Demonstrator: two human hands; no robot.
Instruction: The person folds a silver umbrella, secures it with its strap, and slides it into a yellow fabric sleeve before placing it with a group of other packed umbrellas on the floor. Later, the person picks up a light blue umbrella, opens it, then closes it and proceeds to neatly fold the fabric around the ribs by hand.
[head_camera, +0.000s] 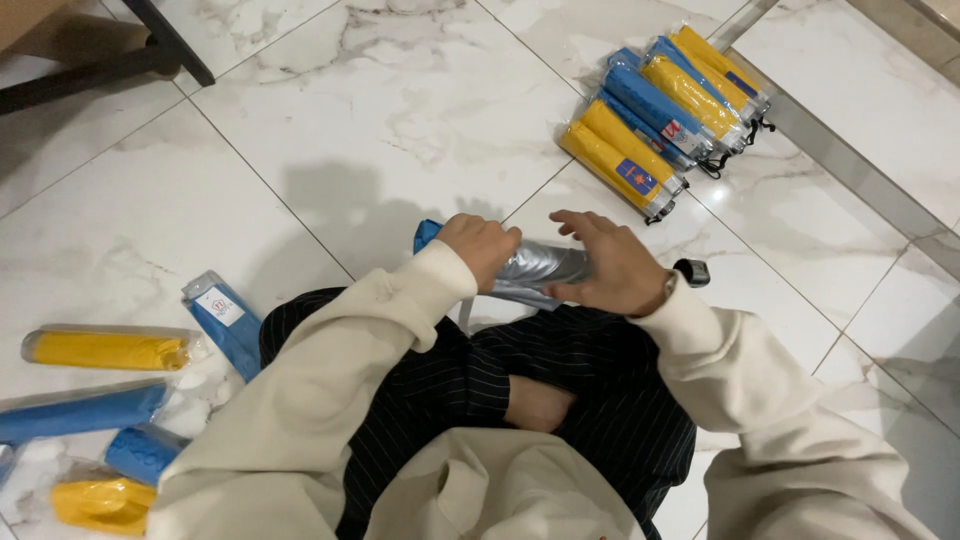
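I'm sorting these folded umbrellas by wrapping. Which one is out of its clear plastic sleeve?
The silver-and-blue umbrella held across the lap by both hands; every other yellow or blue one lies bagged on the floor.

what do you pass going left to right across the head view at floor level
loose yellow folded umbrella → flat blue sleeve → left hand → silver folded umbrella → right hand → black umbrella handle → stack of wrapped yellow and blue umbrellas farther back

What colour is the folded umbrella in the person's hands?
Silver-grey umbrella with a blue tip, seen best in the head view.
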